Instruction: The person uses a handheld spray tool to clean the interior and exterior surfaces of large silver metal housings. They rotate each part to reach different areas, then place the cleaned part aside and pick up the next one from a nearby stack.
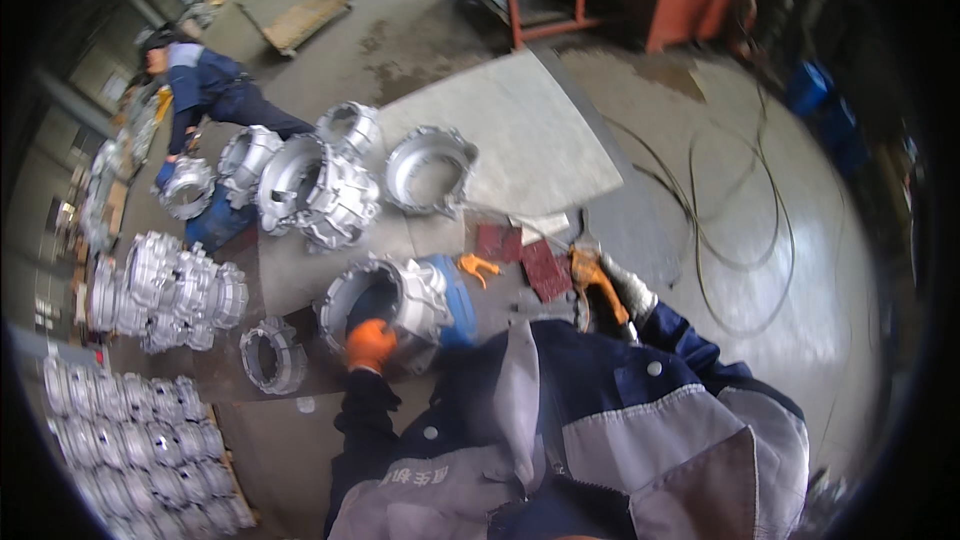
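Note:
My left hand [371, 344], in an orange glove, is closed on the near rim of a silver cast-metal housing [425, 298]. This ring-shaped housing lies on the worktable with its round opening toward the left. At the table's right side my right hand [628, 285], in a pale grey glove, is closed around an orange handheld power tool [596, 285]; its fingers are partly hidden. Dark red abrasive pads [544, 271] lie left of the tool, near a small orange clamp-like piece [479, 269]. Behind the housing is a blue object [456, 305].
More silver housings [430, 172] stand at the table's far side, and a smaller ring [272, 356] lies near left. Stacked castings [140, 450] fill the left. A co-worker [215, 90] bends over a housing at the far left. A hose [700, 240] loops across the right floor.

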`<state>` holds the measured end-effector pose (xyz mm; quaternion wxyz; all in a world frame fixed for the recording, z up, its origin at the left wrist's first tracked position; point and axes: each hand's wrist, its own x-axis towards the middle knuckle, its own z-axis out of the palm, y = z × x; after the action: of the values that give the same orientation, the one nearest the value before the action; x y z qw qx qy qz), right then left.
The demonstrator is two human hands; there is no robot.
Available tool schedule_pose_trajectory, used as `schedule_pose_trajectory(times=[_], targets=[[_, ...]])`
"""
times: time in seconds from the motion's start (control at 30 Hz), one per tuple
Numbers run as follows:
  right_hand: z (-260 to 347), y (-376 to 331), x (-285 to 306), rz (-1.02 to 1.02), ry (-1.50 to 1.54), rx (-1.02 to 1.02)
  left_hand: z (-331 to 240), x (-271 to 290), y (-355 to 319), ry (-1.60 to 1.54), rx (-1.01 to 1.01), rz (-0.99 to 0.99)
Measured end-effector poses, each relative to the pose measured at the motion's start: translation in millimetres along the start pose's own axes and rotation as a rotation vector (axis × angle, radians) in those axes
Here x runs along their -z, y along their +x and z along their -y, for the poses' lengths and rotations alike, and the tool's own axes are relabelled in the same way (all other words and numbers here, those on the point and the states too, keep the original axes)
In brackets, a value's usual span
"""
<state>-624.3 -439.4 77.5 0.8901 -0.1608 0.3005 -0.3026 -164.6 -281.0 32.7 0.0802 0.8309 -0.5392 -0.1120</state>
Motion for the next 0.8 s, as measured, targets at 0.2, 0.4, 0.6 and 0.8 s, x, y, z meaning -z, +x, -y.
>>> schedule_pose_trajectory(times=[0.2, 0.4, 0.6, 0.8], targets=[[6.1, 10.9, 17.2, 0.170, -0.264, -0.040, 7.2, -54.3, -46.3, 0.017, 0.149, 0.014], [15.3, 8.4, 3.3, 0.114, -0.060, -0.101, 18.9, -61.3, -42.8, -0.067, 0.232, 0.076], [17.1, 23.0, -40.7, 0.387, -0.133, -0.259, 30.9, -65.9, -45.1, -0.182, 0.113, -0.002], [4.5, 54.8, -81.0, 0.371, -0.438, -0.240, 27.9, -62.2, -42.2, -0.152, 0.138, 0.122]])
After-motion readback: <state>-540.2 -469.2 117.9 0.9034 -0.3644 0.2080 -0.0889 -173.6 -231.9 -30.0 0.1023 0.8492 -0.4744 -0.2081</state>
